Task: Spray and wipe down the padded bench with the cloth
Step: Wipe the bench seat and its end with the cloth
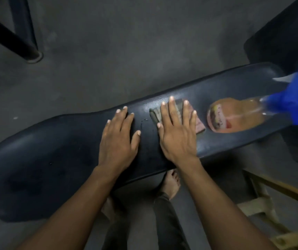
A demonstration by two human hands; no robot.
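A long black padded bench point(54, 159) runs from lower left to upper right. My right hand point(178, 130) lies flat, fingers spread, pressing a small folded grey-brown cloth point(178, 107) onto the pad near its middle. My left hand point(120, 138) rests flat and bare on the pad just left of it, holding nothing. A spray bottle point(234, 116) with orange liquid and a blue trigger head point(294, 103) lies on its side on the bench, right of the cloth. A small wet streak point(143, 121) shows between my hands.
Grey concrete floor point(126, 42) lies beyond the bench. A black metal leg point(9, 37) stands at the top left. Another dark padded piece point(279, 33) is at the top right. A wooden frame point(270, 195) sits at the lower right. My bare feet point(170, 184) are below the bench.
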